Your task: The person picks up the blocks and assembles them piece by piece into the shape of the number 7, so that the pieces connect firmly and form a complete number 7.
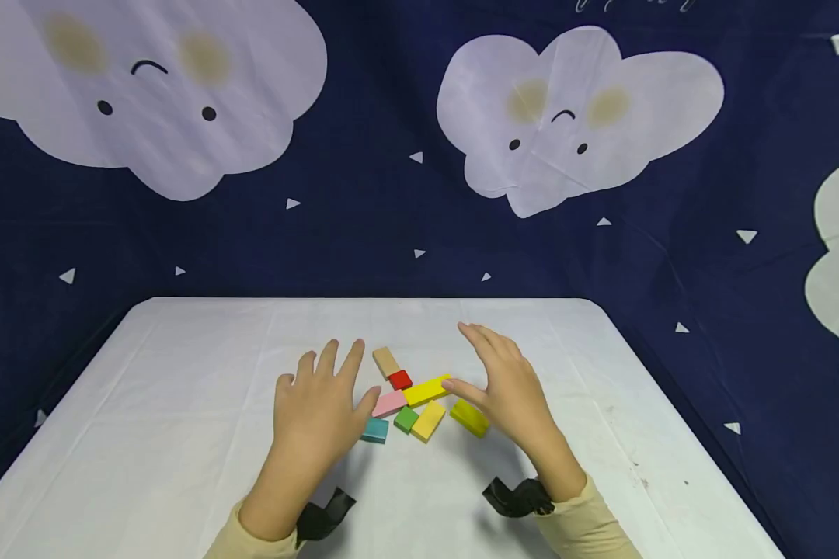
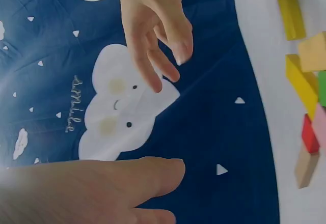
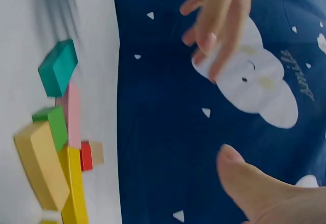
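Note:
My left hand (image 1: 318,411) hovers over the table with its fingers spread, just left of a cluster of wooden blocks. Its thumb overlaps the edge of a pink block (image 1: 389,404) and a teal block (image 1: 375,430) in the head view. On the other side, my right hand (image 1: 513,386) is raised, fingers extended, holding nothing. Its thumb tip overlaps the end of a long yellow block (image 1: 426,390). Among the blocks lie a green block (image 1: 405,419), a pale yellow block (image 1: 429,421), a red block (image 1: 400,380) and a tan block (image 1: 385,362). An olive-yellow block (image 1: 470,418) lies apart, under the right hand.
A white cloth covers the table (image 1: 182,373). Behind it hangs a dark blue curtain (image 1: 363,248) printed with clouds and small triangles. Black straps (image 1: 325,516) are around both wrists.

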